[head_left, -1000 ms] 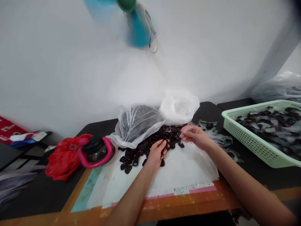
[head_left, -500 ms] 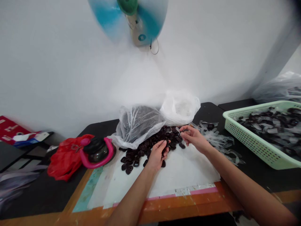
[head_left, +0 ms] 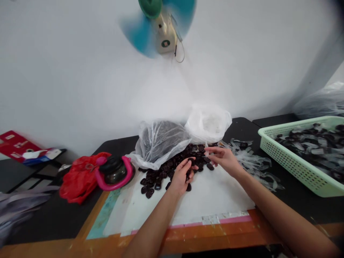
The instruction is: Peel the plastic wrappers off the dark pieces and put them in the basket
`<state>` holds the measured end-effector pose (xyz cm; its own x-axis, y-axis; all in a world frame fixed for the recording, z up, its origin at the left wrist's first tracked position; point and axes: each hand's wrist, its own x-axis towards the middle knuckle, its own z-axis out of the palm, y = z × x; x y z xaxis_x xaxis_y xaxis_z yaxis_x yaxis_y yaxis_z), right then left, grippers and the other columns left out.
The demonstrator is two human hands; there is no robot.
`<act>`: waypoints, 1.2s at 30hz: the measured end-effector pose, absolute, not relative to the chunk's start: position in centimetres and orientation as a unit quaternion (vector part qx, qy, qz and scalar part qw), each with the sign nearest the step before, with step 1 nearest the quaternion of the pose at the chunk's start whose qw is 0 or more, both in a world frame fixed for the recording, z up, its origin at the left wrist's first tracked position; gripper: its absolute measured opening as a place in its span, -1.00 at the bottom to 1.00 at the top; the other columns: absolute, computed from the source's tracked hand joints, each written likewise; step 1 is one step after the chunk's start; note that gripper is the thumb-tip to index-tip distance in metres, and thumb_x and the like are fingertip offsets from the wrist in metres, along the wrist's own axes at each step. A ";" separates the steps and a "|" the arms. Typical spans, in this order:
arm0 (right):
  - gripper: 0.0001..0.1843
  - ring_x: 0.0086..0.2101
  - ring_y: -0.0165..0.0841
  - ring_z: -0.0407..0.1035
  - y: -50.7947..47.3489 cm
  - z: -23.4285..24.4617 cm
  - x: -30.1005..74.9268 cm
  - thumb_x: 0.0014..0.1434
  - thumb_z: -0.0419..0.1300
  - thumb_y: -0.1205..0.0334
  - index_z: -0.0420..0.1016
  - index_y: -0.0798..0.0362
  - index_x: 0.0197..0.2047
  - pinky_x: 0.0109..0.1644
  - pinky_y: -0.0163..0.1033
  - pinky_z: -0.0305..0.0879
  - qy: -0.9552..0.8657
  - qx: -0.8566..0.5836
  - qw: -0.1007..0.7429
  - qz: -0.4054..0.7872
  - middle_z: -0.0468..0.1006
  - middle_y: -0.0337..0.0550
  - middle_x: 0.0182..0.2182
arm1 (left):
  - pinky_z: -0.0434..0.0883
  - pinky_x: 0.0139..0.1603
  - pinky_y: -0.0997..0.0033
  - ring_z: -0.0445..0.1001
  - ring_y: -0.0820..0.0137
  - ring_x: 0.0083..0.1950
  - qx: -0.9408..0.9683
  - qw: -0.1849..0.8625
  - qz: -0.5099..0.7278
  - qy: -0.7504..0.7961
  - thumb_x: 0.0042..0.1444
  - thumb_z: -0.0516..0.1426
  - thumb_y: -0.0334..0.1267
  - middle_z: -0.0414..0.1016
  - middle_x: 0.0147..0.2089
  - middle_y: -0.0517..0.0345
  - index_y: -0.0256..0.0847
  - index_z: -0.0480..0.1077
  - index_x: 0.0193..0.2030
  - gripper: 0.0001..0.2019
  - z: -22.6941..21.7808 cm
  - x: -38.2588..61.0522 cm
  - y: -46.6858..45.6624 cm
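Note:
My left hand [head_left: 185, 173] is closed around one or more dark, glossy, rounded flat pieces, with the thumb on top. Between the thumb and fingers of my right hand [head_left: 221, 158] is a small translucent plastic strip [head_left: 206, 149], its tip pointing up. A loose pile of similar dark pieces [head_left: 163, 170] lies on the white sheet [head_left: 215, 193] behind and beside my left hand. A clear plastic bag [head_left: 161, 143] slumps against the pile. To the right of my right hand, a tangle of translucent strips [head_left: 249, 159] spreads over the black tabletop.
A pale green basket [head_left: 292, 163] of dark pieces and clear strips stands at right. Behind is a white plastic bag [head_left: 208, 123]. At left sit a red bag [head_left: 77, 182] and a dark round object with a pink handle [head_left: 115, 184]. A fan [head_left: 163, 32] turns overhead.
The whole view has shifted slightly to the right. In my right hand, the clear strip now points upward, where a dark bit showed by the fingers before. My left hand stays closed.

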<state>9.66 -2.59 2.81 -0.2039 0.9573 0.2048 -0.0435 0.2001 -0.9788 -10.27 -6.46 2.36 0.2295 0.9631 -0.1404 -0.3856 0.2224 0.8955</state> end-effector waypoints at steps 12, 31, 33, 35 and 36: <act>-0.64 -0.53 -0.42 0.30 -2.9 1.9 8.1 -0.06 0.31 0.07 0.19 0.03 -0.49 -0.47 -0.28 0.22 -0.581 -0.367 0.511 0.517 0.46 -0.14 -0.40 | 0.30 0.01 0.42 0.42 0.34 -0.07 0.566 0.442 0.555 0.419 0.07 0.15 -0.26 0.50 -0.10 0.02 -0.21 0.52 -0.18 -0.80 1.8 -10.0 -5.9; -0.63 -0.62 -0.51 -0.09 -3.9 3.0 7.5 0.08 0.14 -0.08 0.47 0.08 -0.31 -0.58 -0.35 -0.24 -0.573 -0.364 0.446 0.583 0.11 -0.32 -0.60 | 0.21 -0.44 0.56 0.28 0.60 -0.50 0.361 0.670 0.560 0.328 -0.08 0.28 -0.23 0.46 -0.34 0.09 -0.25 0.40 -0.15 -0.67 1.8 -9.9 -6.1; -0.49 -0.62 -0.49 -0.10 -4.2 2.9 7.1 0.17 -0.01 -0.18 0.49 0.09 -0.34 -0.58 -0.33 -0.25 -0.578 -0.372 0.443 0.576 0.07 -0.31 -0.61 | 0.16 -0.47 0.57 0.24 0.62 -0.52 0.351 0.681 0.560 0.317 -0.10 0.28 -0.26 0.46 -0.36 0.09 -0.25 0.39 -0.17 -0.69 1.8 -9.9 -6.1; -0.47 -0.62 -0.48 -0.09 -4.5 3.1 6.9 0.19 -0.06 -0.18 0.49 0.08 -0.39 -0.59 -0.33 -0.23 -0.589 -0.374 0.446 0.560 0.08 -0.29 -0.62 | 0.13 -0.49 0.57 0.21 0.62 -0.53 0.347 0.686 0.558 0.314 -0.10 0.27 -0.28 0.45 -0.37 0.10 -0.25 0.39 -0.19 -0.70 1.8 -9.9 -6.1; -0.51 -0.62 -0.48 -0.05 -4.7 3.3 6.8 0.19 -0.03 -0.15 0.49 0.07 -0.41 -0.59 -0.33 -0.20 -0.600 -0.373 0.450 0.546 0.13 -0.27 -0.61 | 0.12 -0.49 0.57 0.20 0.63 -0.53 0.347 0.686 0.557 0.314 -0.10 0.27 -0.29 0.45 -0.37 0.10 -0.25 0.38 -0.19 -0.71 1.7 -9.9 -6.1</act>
<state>6.82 -4.69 3.30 -0.3163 0.9395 0.1314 -0.0438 0.1239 -0.9913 -9.93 -6.09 1.72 0.1820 0.9824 -0.0430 -0.5467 0.1375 0.8259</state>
